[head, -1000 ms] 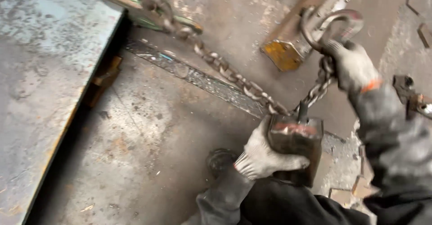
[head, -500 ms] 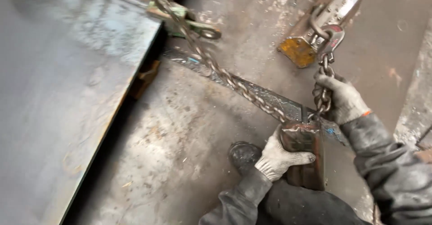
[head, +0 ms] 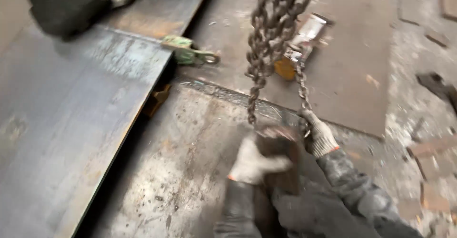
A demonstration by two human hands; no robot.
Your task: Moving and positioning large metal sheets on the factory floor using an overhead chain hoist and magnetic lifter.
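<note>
- Gloved left hand (head: 252, 162) wrapped around dark rusty clamp block (head: 281, 155), fingers clamped on its side.
- Right hand (head: 318, 136), gloved, fist closed on thin chain (head: 301, 83) just right of block.
- Heavy chain bundle (head: 266, 43) hangs above block.
- Steel plate (head: 71, 124) lies well left of block.

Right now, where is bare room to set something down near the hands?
Bare floor lies between the big steel plate and the left hand. It is crowded where both hands, right hand included, meet the chains and clamp block.
</note>
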